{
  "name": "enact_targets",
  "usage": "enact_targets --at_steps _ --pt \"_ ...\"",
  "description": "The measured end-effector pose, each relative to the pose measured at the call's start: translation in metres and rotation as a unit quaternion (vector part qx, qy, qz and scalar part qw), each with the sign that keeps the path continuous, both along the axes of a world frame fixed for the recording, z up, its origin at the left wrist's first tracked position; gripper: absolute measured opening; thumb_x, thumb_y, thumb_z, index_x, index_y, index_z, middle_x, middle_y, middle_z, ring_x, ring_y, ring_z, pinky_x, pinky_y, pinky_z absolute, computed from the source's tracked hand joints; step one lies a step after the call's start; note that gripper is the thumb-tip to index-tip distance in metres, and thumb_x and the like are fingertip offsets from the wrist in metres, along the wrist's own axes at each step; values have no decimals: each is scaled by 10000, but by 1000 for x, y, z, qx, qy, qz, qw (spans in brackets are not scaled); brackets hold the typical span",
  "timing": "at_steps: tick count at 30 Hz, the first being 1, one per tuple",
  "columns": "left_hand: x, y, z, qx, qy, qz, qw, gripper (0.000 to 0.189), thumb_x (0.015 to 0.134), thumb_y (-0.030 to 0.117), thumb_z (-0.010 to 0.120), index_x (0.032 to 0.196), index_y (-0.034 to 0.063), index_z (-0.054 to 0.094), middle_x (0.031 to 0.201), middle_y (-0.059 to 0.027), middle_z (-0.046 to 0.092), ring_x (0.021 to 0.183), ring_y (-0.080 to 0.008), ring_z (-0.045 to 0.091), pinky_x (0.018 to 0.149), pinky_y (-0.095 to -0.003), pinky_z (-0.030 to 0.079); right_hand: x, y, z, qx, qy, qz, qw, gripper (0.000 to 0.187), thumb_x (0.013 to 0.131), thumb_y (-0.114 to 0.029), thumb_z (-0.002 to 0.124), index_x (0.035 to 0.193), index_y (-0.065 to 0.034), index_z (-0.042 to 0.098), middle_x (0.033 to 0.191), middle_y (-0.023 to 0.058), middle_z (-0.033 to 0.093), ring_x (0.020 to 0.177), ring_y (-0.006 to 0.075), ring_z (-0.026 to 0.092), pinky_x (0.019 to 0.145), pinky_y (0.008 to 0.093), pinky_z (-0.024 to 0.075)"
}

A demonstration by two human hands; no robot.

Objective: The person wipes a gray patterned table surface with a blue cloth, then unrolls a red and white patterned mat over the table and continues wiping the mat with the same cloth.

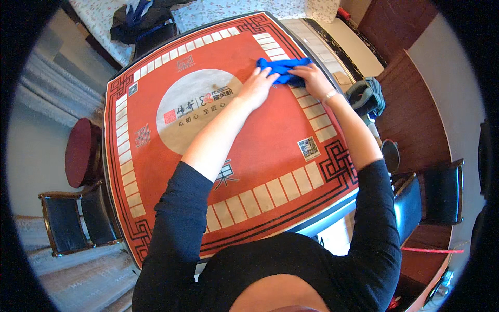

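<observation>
A crumpled blue cloth (286, 69) lies on the red mahjong table top (218, 156), over the printed pale tiles near the far right edge. My left hand (258, 87) holds the cloth's near left side, fingers pressed into the folds. On its right side, my right hand (314, 81) grips the same cloth, close to the table's dark rim. Parts of the fingertips are hidden in the fabric. The table top bears a pale printed circle (183, 128) with writing, and a printed code (308, 149) near the right corner.
Black padded chairs (64, 222) stand at the left, beside a dark red round stool (82, 152). More chairs (442, 195) are at the right, below a bundle of grey-green fabric (368, 95). Dark clothing (136, 23) hangs over a chair behind the table, near a floral-covered surface (241, 9).
</observation>
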State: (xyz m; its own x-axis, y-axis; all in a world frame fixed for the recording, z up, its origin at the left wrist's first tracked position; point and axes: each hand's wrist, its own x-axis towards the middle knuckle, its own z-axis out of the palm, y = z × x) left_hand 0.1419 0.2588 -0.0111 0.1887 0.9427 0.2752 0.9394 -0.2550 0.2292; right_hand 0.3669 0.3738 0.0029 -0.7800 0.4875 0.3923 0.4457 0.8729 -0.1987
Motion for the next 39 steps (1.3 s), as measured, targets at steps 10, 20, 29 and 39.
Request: enact_targets --at_steps 10,20,29,39 --pt "-56 -42 23 -25 -35 40 998 311 1013 233 505 1239 109 679 1268 -154 633 1162 -307 604 977 -431 489 -62 -57 -16 -71 89 -12 993 407 827 -15 616 1195 -144 731 1268 122 673 1116 359 553 1015 410 425" --pt "-287 -200 3 77 34 229 970 367 851 58 568 1181 76 730 1255 -191 674 1137 -364 622 1079 -430 452 -326 -172 3 -43 -35 125 991 422 840 -47 621 1222 -197 721 1261 81 680 1098 309 580 1011 417 416" --pt "-322 -395 26 51 36 301 952 371 755 -101 632 1083 26 747 1123 -227 702 1066 -382 643 935 -415 523 -403 -312 -18 -72 73 361 927 363 826 -56 669 1166 -161 738 1168 91 715 1020 274 614 975 372 395" --pt "-159 -457 52 27 -23 264 964 346 828 55 711 1173 28 706 1259 -193 645 1189 -409 539 1062 -480 432 -273 -307 20 -83 -35 427 900 470 796 -126 710 1246 -262 702 1335 60 621 1106 311 530 933 450 408"
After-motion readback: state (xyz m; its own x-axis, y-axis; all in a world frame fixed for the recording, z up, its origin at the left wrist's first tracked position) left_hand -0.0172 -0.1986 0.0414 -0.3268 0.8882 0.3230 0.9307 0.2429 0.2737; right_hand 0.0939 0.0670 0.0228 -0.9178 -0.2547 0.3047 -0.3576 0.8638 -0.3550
